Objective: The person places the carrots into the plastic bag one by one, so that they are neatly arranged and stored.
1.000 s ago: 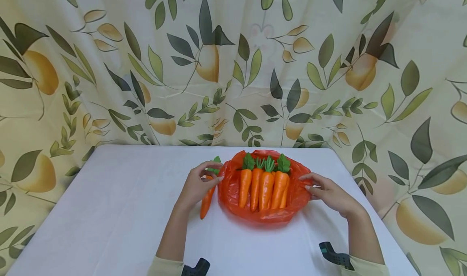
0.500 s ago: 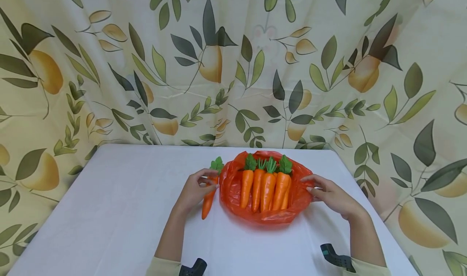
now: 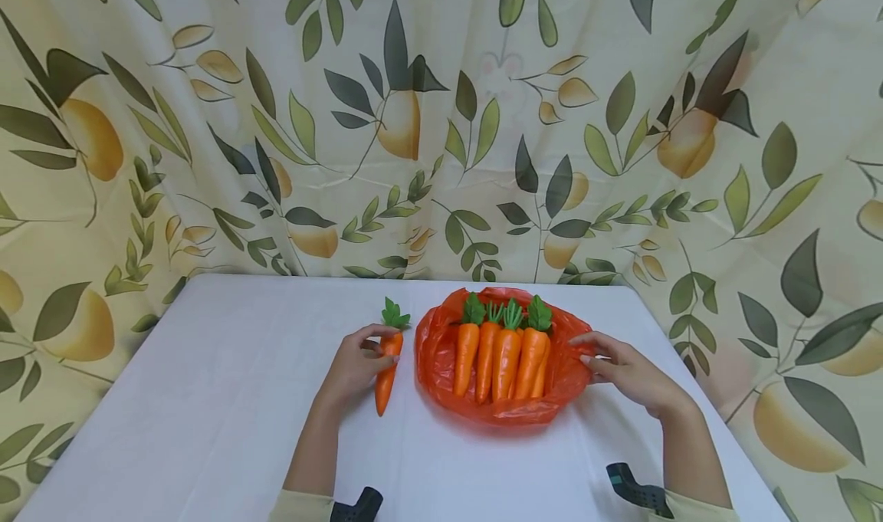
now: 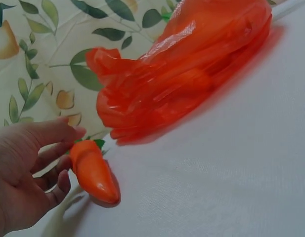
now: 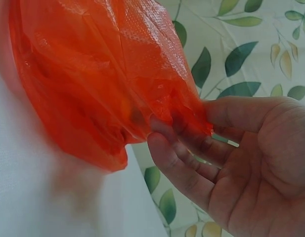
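Note:
In the head view my left hand (image 3: 356,365) holds a single orange carrot (image 3: 388,380) with green leaves by its upper part, left of the bag. The left wrist view has the fingertips against this carrot (image 4: 95,175), its tip pointing away from the palm. A red plastic bag (image 3: 433,365) lies with its mouth spread wide. Inside, several carrots (image 3: 506,357) lie side by side, leaves toward the back. My right hand (image 3: 628,369) pinches the bag's right edge; in the right wrist view the thumb and fingers lie on either side of the red film (image 5: 108,84).
A white cloth covers the table (image 3: 228,399), whose back edge meets a curtain (image 3: 441,123) patterned with leaves and fruit. Dark devices (image 3: 359,504) are strapped at both wrists, over pale sleeves.
My left hand has moved slightly left, away from the bag, and the single carrot's leafy end has swung left with it. My right hand stays at the bag's edge.

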`<action>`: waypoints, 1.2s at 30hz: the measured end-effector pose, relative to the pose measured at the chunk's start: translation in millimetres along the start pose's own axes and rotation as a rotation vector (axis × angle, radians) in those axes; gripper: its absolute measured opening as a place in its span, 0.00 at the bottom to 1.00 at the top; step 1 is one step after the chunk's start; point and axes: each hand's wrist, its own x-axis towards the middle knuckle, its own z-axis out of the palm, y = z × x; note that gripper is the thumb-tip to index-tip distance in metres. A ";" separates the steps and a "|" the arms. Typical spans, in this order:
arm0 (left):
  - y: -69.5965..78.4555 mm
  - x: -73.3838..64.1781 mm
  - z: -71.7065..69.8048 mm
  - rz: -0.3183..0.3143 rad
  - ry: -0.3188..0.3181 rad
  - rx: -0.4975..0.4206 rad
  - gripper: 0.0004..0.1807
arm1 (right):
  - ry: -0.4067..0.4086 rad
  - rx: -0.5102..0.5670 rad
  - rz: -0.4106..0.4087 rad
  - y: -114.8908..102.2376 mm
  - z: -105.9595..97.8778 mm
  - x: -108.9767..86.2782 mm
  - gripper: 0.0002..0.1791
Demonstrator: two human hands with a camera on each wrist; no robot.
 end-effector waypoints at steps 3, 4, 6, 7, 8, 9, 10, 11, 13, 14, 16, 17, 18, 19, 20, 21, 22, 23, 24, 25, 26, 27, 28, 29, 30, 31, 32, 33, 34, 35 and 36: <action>-2.9 0.0 -3.3 -0.002 0.016 -0.003 0.22 | -0.004 0.002 -0.002 0.3 -0.3 0.8 0.20; -3.5 -0.5 -4.7 0.002 0.023 -0.005 0.22 | -0.005 0.003 -0.005 0.3 -0.4 0.9 0.20; -4.6 -1.4 -8.0 0.012 0.034 -0.009 0.22 | -0.005 0.003 -0.008 0.2 -0.5 1.3 0.20; -5.5 -1.5 -9.4 0.016 0.038 -0.009 0.22 | -0.004 0.003 -0.009 0.5 -0.5 1.2 0.20; -5.9 -1.7 -10.8 0.016 0.043 -0.010 0.22 | -0.004 0.004 -0.010 0.7 -0.4 1.1 0.20; -6.0 -1.8 -12.3 0.015 0.047 -0.009 0.22 | -0.005 0.006 -0.010 0.9 -0.3 1.2 0.20; -6.4 -1.6 -13.7 0.013 0.051 -0.008 0.22 | -0.005 0.008 -0.010 1.2 -0.2 1.3 0.20; -6.5 -1.6 -15.1 0.009 0.055 -0.007 0.23 | -0.006 0.009 -0.010 1.6 -0.1 1.5 0.20; -7.3 -1.1 -17.4 -0.006 0.058 0.001 0.24 | -0.007 0.012 -0.009 2.4 0.2 1.8 0.20; -7.6 -1.0 -18.4 -0.020 0.058 0.006 0.24 | -0.007 0.012 -0.007 2.7 0.3 1.8 0.20; -8.8 -0.2 -19.6 -0.033 0.048 0.023 0.25 | -0.008 0.011 -0.007 3.0 0.3 1.8 0.20; -9.2 0.2 -20.0 -0.039 0.041 0.032 0.25 | -0.008 0.010 -0.007 3.0 0.3 1.8 0.20; -9.5 0.2 -20.3 -0.045 0.033 0.038 0.25 | -0.008 0.009 -0.007 2.8 0.3 1.8 0.20; -10.0 0.6 -20.5 -0.053 0.024 0.039 0.25 | -0.009 0.008 -0.008 2.5 0.1 1.8 0.20; -10.3 0.7 -20.4 -0.054 0.014 0.039 0.24 | -0.009 0.006 -0.009 2.1 0.1 1.8 0.20; -10.6 1.0 -20.3 -0.054 0.005 0.034 0.24 | -0.010 0.004 -0.010 1.8 -0.1 1.9 0.20; -10.9 1.0 -20.3 -0.059 -0.002 0.028 0.24 | -0.009 0.002 -0.009 1.6 -0.1 2.0 0.20; -11.2 0.8 -20.2 -0.060 -0.010 0.023 0.23 | -0.010 0.000 -0.008 1.4 0.0 1.9 0.20; -11.4 0.4 -20.2 -0.059 -0.018 0.018 0.23 | -0.010 -0.001 -0.007 1.2 0.1 1.9 0.21; -11.9 0.6 -20.0 -0.055 -0.025 0.012 0.23 | -0.009 -0.002 -0.006 1.1 0.1 1.7 0.21; -11.9 0.2 -20.0 -0.053 -0.030 0.010 0.23 | -0.009 -0.003 -0.005 1.0 0.2 1.6 0.21; -11.8 -0.1 -20.0 -0.052 -0.033 0.010 0.22 | -0.009 -0.004 -0.005 0.9 0.3 1.4 0.21; -11.8 -0.4 -19.9 -0.050 -0.037 0.011 0.22 | -0.009 -0.004 -0.005 0.8 0.4 1.2 0.21; -11.7 -0.7 -19.9 -0.046 -0.042 0.012 0.23 | -0.010 -0.004 -0.006 0.6 0.5 1.1 0.21; -11.5 -0.9 -19.9 -0.043 -0.047 0.013 0.23 | -0.011 -0.005 -0.007 0.5 0.5 1.1 0.21; -11.4 -1.1 -19.8 -0.043 -0.049 0.015 0.23 | -0.011 -0.006 -0.008 0.4 0.5 1.1 0.21; -11.3 -1.2 -19.8 -0.044 -0.051 0.017 0.23 | -0.013 -0.007 -0.011 0.3 0.4 1.1 0.21; -11.3 -1.1 -19.9 -0.042 -0.053 0.020 0.23 | -0.014 -0.007 -0.012 0.2 0.3 1.2 0.21; -11.4 -1.0 -19.9 -0.040 -0.055 0.020 0.24 | -0.015 -0.007 -0.013 0.2 0.2 1.4 0.21; -11.4 -1.0 -20.0 -0.040 -0.056 0.023 0.24 | -0.016 -0.006 -0.014 0.4 0.1 1.6 0.20; -11.5 -0.9 -20.0 -0.043 -0.057 0.025 0.24 | -0.017 -0.005 -0.016 0.6 0.0 1.9 0.20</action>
